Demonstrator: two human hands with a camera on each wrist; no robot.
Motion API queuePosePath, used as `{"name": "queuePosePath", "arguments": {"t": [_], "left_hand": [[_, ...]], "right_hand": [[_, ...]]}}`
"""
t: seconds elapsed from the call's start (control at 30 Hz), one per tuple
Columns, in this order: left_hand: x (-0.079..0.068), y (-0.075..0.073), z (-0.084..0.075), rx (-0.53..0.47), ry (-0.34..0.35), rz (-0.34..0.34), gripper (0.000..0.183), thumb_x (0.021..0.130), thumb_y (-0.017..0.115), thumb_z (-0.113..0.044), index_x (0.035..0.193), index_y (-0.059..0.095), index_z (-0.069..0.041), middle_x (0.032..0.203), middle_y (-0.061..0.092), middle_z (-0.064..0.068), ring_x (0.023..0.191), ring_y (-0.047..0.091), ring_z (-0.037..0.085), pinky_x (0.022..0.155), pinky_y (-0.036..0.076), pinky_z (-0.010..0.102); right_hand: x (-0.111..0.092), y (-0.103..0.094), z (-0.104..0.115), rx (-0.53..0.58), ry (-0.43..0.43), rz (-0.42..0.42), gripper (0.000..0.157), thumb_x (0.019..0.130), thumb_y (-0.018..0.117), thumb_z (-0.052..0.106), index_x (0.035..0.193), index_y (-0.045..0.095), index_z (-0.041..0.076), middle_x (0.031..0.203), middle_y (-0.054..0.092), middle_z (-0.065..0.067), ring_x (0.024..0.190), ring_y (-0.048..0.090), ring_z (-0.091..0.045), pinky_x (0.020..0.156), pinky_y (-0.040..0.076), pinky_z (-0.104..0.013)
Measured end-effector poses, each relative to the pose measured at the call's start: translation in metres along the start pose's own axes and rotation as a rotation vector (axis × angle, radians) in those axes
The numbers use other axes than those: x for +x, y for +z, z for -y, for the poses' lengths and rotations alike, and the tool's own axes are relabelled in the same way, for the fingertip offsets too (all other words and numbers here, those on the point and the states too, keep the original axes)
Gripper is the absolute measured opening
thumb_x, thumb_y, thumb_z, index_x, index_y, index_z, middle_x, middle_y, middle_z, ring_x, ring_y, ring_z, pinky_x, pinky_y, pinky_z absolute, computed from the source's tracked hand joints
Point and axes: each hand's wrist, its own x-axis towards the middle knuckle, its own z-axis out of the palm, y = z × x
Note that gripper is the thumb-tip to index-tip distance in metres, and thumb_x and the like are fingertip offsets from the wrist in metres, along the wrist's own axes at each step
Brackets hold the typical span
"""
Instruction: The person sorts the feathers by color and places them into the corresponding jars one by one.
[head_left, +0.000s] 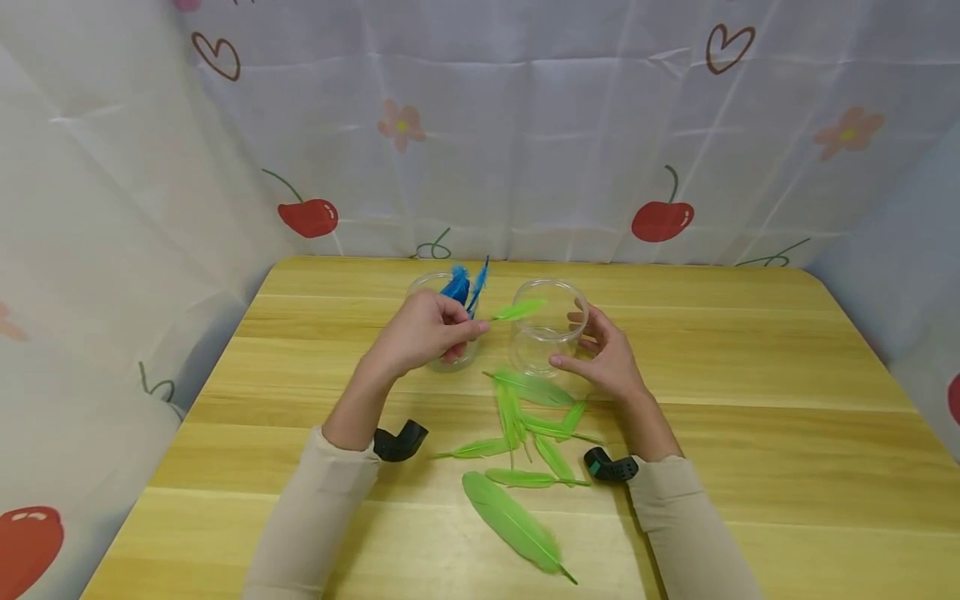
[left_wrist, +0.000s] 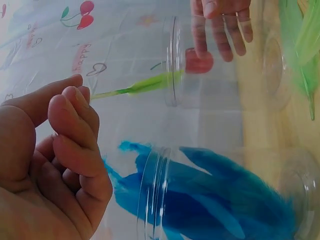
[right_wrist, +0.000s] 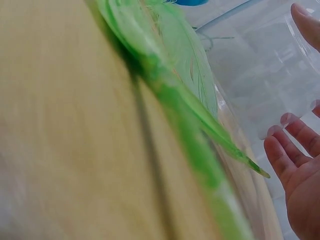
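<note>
At the far left of the table [head_left: 750,350] I see a clear, round plastic jar [left_wrist: 159,187] with soft blue feathers [left_wrist: 215,195] inside, some of them rising over its rim. The left hand [head_left: 427,333] is in front of this jar. Its thumb and index finger are closed together on the stem of a slim, bright green feather [head_left: 521,310], and the other fingers are bent loosely. The tip of this feather points to the right, at the mouth of a second clear plastic jar [head_left: 546,350]; whether it has passed the rim, I cannot tell exactly.

In the middle, on the near side of the second jar, loose light green feathers [head_left: 551,458] lie scattered, with one broad green feather [head_left: 513,521] nearest to me.

The right hand [head_left: 607,354] is opened wide around the right side of the second jar, the thumb on the near side. It seems to steady it; how firmly, I cannot tell.

In my judgement, the step in hand is bringing the green feather to the second jar. The next move calls for lowering it inside the rim, then releasing the pinch.
</note>
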Motion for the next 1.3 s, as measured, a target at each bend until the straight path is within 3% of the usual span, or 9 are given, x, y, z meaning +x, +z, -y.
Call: {"name": "queuePosePath", "arguments": {"t": [0.23,0.37,0.47,0.77,0.93,1.03,1.17,1.3], "left_hand": [[0.007,0.009,-0.001,-0.024,0.03,-0.042,0.026,0.093,0.072,-0.027,0.079,0.073,-0.005,0.063,0.063,0.006,0.057,0.062,0.021,0.058,0.055,0.038],[0.007,0.012,0.001,-0.038,0.028,-0.054,0.025,0.092,0.072,-0.027,0.083,0.073,-0.004,0.067,0.065,0.007,0.061,0.065,0.021,0.06,0.056,0.035],[0.005,0.012,0.002,-0.037,0.019,-0.053,0.025,0.093,0.071,-0.028,0.084,0.073,-0.005,0.068,0.066,0.007,0.062,0.065,0.022,0.06,0.055,0.033],[-0.002,0.011,0.008,-0.016,-0.021,-0.023,0.029,0.093,0.07,-0.033,0.083,0.073,-0.007,0.069,0.066,0.006,0.068,0.068,0.025,0.068,0.057,0.042],[-0.009,0.014,0.022,0.026,-0.009,0.033,0.027,0.094,0.069,-0.032,0.084,0.075,-0.008,0.069,0.068,0.006,0.07,0.069,0.031,0.069,0.057,0.047],[-0.016,0.017,0.034,0.035,-0.019,0.091,0.027,0.095,0.069,-0.029,0.088,0.075,-0.004,0.074,0.069,0.012,0.07,0.068,0.028,0.071,0.057,0.05],[-0.029,0.021,0.051,0.048,-0.08,0.175,0.028,0.095,0.068,-0.029,0.096,0.073,-0.001,0.08,0.069,0.014,0.069,0.064,0.017,0.068,0.057,0.04],[-0.042,0.023,0.066,0.085,-0.122,0.231,0.026,0.094,0.07,-0.032,0.095,0.074,-0.006,0.077,0.066,0.003,0.068,0.056,0.014,0.06,0.047,0.028]], "right_hand": [[0.0,0.004,0.002,0.012,0.009,0.009,0.089,0.077,0.082,0.0,0.152,0.035,0.006,0.138,0.048,-0.028,0.126,0.049,-0.041,0.105,0.039,-0.057],[0.0,0.006,0.002,0.008,0.009,0.012,0.09,0.077,0.083,0.001,0.152,0.034,0.005,0.138,0.048,-0.028,0.125,0.049,-0.042,0.105,0.039,-0.056],[0.001,0.007,0.003,0.009,0.009,0.012,0.09,0.076,0.083,0.001,0.152,0.035,0.006,0.138,0.047,-0.029,0.125,0.049,-0.041,0.105,0.039,-0.055],[0.0,0.006,0.002,0.001,-0.003,0.02,0.092,0.075,0.085,0.001,0.152,0.035,0.006,0.138,0.047,-0.029,0.125,0.049,-0.043,0.104,0.04,-0.055],[-0.001,0.004,0.001,-0.003,-0.01,0.011,0.092,0.074,0.084,-0.002,0.152,0.035,0.005,0.138,0.048,-0.029,0.125,0.05,-0.042,0.103,0.041,-0.055],[-0.001,0.004,0.001,-0.004,-0.007,0.015,0.092,0.075,0.084,-0.001,0.152,0.035,0.006,0.138,0.048,-0.028,0.125,0.05,-0.041,0.103,0.041,-0.054],[0.0,0.004,0.0,-0.002,-0.006,0.02,0.092,0.075,0.084,-0.001,0.152,0.035,0.005,0.138,0.047,-0.029,0.125,0.05,-0.042,0.103,0.041,-0.054],[0.001,0.003,0.0,0.005,-0.01,0.015,0.092,0.074,0.085,-0.002,0.152,0.035,0.005,0.138,0.047,-0.03,0.125,0.049,-0.044,0.103,0.041,-0.054]]}}
